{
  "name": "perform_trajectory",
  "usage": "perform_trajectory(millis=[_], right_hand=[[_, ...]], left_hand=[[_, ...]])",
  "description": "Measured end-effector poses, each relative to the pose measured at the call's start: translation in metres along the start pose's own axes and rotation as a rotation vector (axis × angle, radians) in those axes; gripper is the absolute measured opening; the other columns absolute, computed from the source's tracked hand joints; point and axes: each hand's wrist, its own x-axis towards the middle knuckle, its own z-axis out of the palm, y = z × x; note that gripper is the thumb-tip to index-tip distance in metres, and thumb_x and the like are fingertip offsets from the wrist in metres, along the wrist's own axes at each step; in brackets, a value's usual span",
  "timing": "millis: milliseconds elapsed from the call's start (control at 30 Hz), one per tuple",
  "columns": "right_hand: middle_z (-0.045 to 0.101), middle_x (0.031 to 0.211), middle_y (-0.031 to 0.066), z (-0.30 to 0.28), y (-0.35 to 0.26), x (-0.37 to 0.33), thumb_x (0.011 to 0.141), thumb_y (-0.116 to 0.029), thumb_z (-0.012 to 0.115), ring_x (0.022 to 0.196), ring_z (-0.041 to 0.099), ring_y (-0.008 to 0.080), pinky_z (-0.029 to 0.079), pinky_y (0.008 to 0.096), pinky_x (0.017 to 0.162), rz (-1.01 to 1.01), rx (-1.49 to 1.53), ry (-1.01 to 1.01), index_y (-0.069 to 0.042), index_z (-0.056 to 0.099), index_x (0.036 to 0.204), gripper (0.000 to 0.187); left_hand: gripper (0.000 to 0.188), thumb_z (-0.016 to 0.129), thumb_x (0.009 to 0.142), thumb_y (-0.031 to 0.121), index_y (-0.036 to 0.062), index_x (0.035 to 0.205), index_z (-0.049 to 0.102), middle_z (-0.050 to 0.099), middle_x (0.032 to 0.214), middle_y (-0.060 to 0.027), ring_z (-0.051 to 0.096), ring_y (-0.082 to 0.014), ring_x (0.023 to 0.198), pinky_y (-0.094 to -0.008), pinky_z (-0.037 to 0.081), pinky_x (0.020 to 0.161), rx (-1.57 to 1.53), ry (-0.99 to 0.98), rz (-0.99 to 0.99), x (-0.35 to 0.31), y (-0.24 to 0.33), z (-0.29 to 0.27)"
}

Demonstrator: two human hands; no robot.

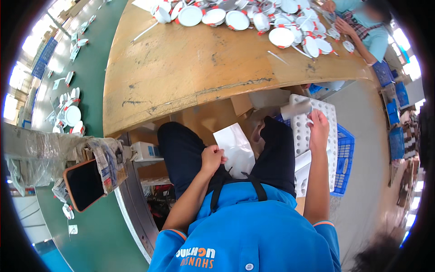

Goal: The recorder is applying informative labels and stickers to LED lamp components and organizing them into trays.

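head view looks down on a seated person in a blue shirt – the left hand (212, 156) rests on the lap with fingers curled onto the lower edge of a white bag (235, 149), which lies across the thighs, likely pinned there so it stays put and within reach. the right hand (318, 124) is stretched out to the side, fingers closed on a pale, blurred piece (297, 109) just above a white tray (328, 136) full of round pockets; what the piece is cannot be told. the tray sits on a blue crate (345, 158) beside the right knee – handy for that arm. ahead lies a worn wooden table (190, 68) with white round lamps (235, 19) heaped at its far edge, where another person's hands (337, 18) work. a phone (84, 185) is propped at the left, screen facing the worker
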Motion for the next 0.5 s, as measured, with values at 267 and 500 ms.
perform_trajectory(millis=[267, 500], right_hand=[[0.053, 0.075, -0.0010, -0.043, -0.011, -0.075, 0.084, -0.016, 0.054, 0.067, 0.045, 0.0058, 0.038, 0.0190, 0.063, -0.029, -0.058, 0.019, -0.001, 0.057, 0.085, 0.015], [0.052, 0.073, -0.0022, -0.051, -0.010, -0.104, 0.083, -0.012, 0.054, 0.066, 0.045, 0.0046, 0.037, 0.0173, 0.061, 0.066, 0.062, -0.038, -0.002, 0.055, 0.082, 0.010]], left_hand=[[0.012, 0.050, 0.084, 0.009, -0.0016, 0.079, 0.053, 0.057, 0.063, -0.0084, 0.058, -0.0166, 0.049, -0.0251, 0.050, 0.044, 0.024, 0.110, 0.138, 0.068, 0.048, 0.002], [0.021, 0.046, 0.088, 0.017, 0.0013, 0.103, 0.047, 0.056, 0.084, -0.0093, 0.060, -0.0176, 0.068, -0.0260, 0.051, 0.060, -0.270, 0.116, 0.171, 0.133, 0.101, 0.060]])
